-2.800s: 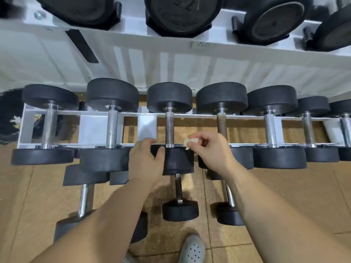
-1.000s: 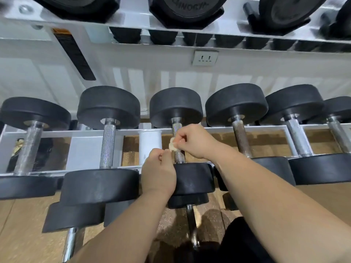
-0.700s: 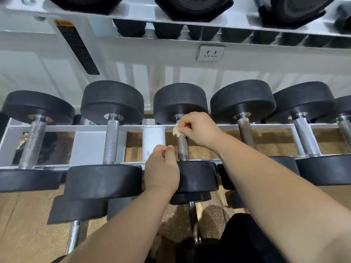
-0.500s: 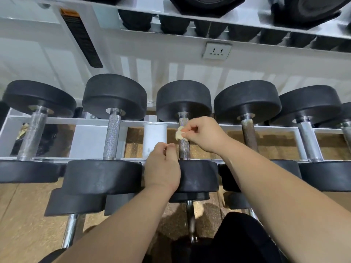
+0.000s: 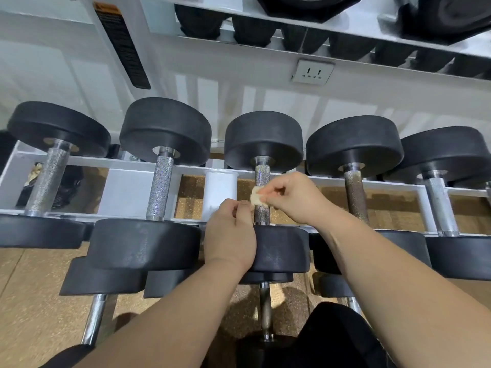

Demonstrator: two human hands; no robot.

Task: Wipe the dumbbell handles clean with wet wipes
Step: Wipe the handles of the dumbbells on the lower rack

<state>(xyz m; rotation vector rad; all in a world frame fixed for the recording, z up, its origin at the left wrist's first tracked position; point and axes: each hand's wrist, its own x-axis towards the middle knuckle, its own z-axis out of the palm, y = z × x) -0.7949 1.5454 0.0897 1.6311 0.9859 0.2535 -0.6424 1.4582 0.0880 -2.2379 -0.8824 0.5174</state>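
Note:
A row of black dumbbells lies across a white rack [image 5: 191,168]. The middle dumbbell [image 5: 279,251] has a knurled metal handle [image 5: 262,179]. My right hand [image 5: 297,197] pinches a small crumpled, yellowed wet wipe [image 5: 256,196] against the left side of that handle, about halfway down. My left hand [image 5: 229,235] has its fingers curled and sits against the near black head of the same dumbbell, its fingertips close to the wipe; what it holds is hidden.
Neighbouring dumbbells flank the middle one, one handle to the left [image 5: 160,189] and a rusty one to the right [image 5: 356,197]. More dumbbells lie on a lower tier [image 5: 265,312] and an upper shelf [image 5: 305,4]. A wall socket [image 5: 312,71] is behind. Brown speckled floor below.
My right hand first slid the wipe up the middle handle toward the far head, and has now brought it back down to mid-handle. My left hand stays at the near head.

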